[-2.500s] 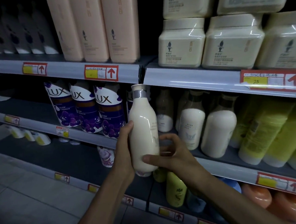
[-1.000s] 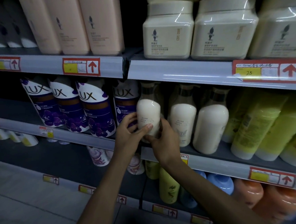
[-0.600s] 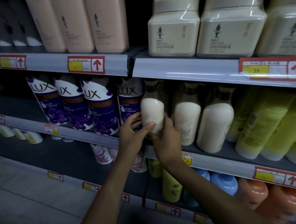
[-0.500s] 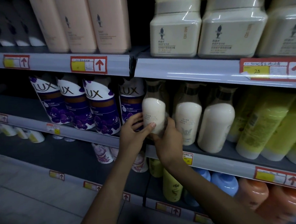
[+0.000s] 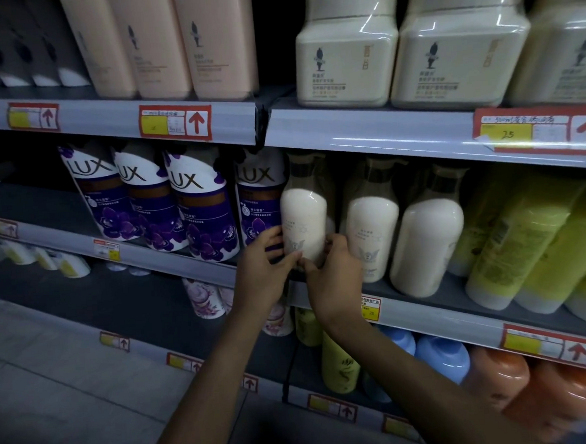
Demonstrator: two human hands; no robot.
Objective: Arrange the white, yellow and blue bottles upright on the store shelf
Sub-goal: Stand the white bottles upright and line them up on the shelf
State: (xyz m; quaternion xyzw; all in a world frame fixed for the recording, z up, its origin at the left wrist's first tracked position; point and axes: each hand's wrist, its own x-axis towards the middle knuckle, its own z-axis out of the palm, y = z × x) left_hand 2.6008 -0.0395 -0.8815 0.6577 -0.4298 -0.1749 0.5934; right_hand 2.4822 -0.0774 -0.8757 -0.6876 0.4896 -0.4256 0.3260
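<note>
A white bottle point(image 5: 303, 217) stands upright at the left end of the middle shelf point(image 5: 438, 319). My left hand point(image 5: 259, 275) grips its lower left side and my right hand point(image 5: 333, 281) grips its lower right side, fingertips meeting at its base. Two more white bottles point(image 5: 371, 230) point(image 5: 426, 244) stand upright to its right. Yellow-green bottles point(image 5: 512, 242) lean on the same shelf further right. On the shelf below, yellow bottles point(image 5: 338, 366) and blue bottles point(image 5: 442, 357) show under my right forearm.
Purple Lux refill pouches point(image 5: 198, 210) stand just left of the held bottle. The upper shelf carries pink bottles point(image 5: 184, 39) and cream jars point(image 5: 346, 50). Orange bottles point(image 5: 500, 377) sit at the lower right. Grey floor lies lower left.
The white bottle went from in front of the shelf onto the middle shelf beside the Lux pouches. Both hands slid down to its base and stay on it.
</note>
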